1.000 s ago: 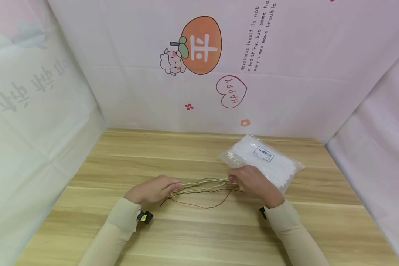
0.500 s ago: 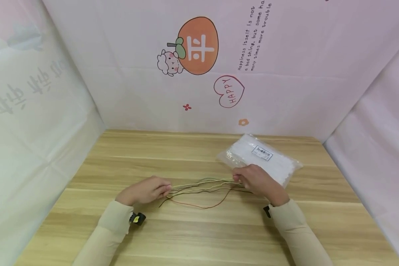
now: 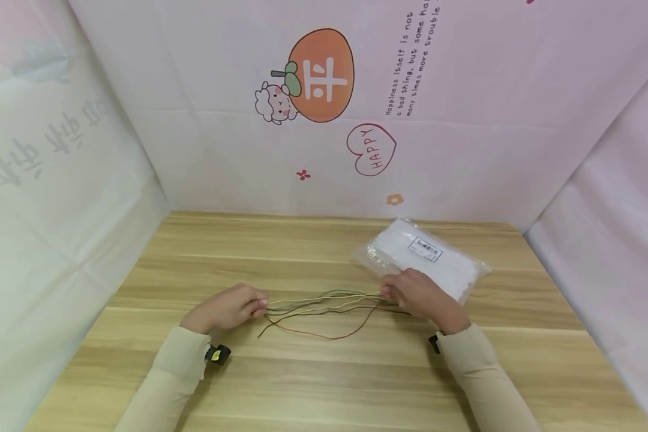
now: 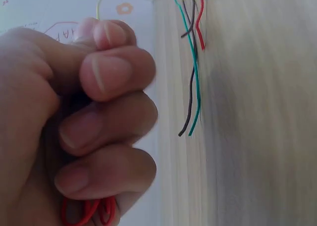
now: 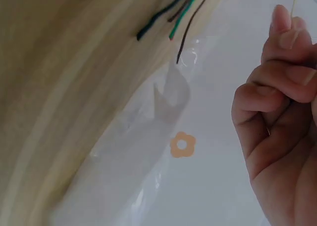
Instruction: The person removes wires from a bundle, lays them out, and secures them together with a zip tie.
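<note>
Two forearms in pale beige sleeves [image 3: 180,363], slanting inward from the lower corners of the head view over a wood-grain tabletop [image 3: 324,384]. Left hand [image 3: 231,307]: fingers folded toward the palm, thumb and index fingertip pressed together in a pinch on a thin yellow wire [image 4: 100,2]; red loops [image 4: 88,210] visible below the little finger. Right hand [image 3: 414,292]: bent at the fingers, likewise pinching the yellow wire at the fingertips. Yellow wire stretched between the two pinches, spanning the gap between the hands; long axis crosswise to the person, nearly level in the head view, with a slight rise toward the right hand. Just beside it on the near side, loose wires of the same general crosswise lie: green wire [image 4: 197,82], dark brown wire [image 4: 191,94], and red wire [image 4: 198,25], the last bowed toward the person. Partly behind the right hand, a clear plastic bag [image 3: 456,273] of white contents, slanted on the tabletop, barcode label [image 3: 425,249] uppermost; contact between bag and hand not discernible. Beyond the tabletop, a printed white backdrop [image 3: 221,150].
</note>
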`<state>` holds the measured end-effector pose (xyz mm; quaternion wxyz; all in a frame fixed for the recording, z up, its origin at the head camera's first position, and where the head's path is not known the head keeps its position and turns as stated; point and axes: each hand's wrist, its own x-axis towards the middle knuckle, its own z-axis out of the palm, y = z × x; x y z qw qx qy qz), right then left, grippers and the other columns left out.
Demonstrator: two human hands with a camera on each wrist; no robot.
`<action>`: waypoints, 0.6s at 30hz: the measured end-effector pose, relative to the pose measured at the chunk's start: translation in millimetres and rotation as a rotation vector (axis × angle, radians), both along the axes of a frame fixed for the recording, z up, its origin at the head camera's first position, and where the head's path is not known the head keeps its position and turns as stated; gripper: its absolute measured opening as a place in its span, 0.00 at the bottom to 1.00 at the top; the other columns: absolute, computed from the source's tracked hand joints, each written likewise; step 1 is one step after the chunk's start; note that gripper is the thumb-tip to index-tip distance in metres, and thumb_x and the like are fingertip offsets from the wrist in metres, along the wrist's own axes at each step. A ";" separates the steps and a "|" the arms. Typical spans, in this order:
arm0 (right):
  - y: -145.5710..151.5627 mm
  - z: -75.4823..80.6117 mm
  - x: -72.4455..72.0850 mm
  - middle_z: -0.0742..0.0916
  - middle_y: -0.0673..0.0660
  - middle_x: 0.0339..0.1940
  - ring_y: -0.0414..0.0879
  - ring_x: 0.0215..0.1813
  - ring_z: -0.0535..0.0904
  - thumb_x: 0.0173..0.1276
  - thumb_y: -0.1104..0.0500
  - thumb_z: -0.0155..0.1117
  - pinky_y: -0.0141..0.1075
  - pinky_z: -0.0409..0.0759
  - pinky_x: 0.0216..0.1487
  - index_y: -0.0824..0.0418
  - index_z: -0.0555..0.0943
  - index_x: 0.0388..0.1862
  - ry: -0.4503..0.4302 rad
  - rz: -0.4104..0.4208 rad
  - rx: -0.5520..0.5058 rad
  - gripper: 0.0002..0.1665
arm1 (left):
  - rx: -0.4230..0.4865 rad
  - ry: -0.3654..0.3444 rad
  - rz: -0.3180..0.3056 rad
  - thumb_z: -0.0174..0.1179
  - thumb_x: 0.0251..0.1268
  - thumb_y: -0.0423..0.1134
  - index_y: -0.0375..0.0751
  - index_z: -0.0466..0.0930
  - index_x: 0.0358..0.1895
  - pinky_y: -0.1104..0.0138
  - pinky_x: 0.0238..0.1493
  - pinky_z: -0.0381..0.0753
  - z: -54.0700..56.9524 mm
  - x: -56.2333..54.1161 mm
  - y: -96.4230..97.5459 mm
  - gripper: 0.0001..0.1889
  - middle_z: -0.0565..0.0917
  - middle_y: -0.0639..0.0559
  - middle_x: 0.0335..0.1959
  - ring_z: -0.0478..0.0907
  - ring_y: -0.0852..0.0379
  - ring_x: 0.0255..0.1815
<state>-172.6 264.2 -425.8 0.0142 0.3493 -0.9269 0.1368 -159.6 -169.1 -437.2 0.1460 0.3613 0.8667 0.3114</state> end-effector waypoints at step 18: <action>-4.0 -2.4 -1.3 0.71 0.38 0.19 0.31 0.24 0.64 0.77 0.62 0.67 0.28 0.72 0.32 0.54 0.79 0.24 -0.059 0.038 -0.037 0.17 | -0.157 0.081 0.139 0.48 0.86 0.36 0.45 0.76 0.30 0.70 0.29 0.69 10.0 6.2 -15.8 0.18 0.71 0.62 0.21 0.63 0.67 0.21</action>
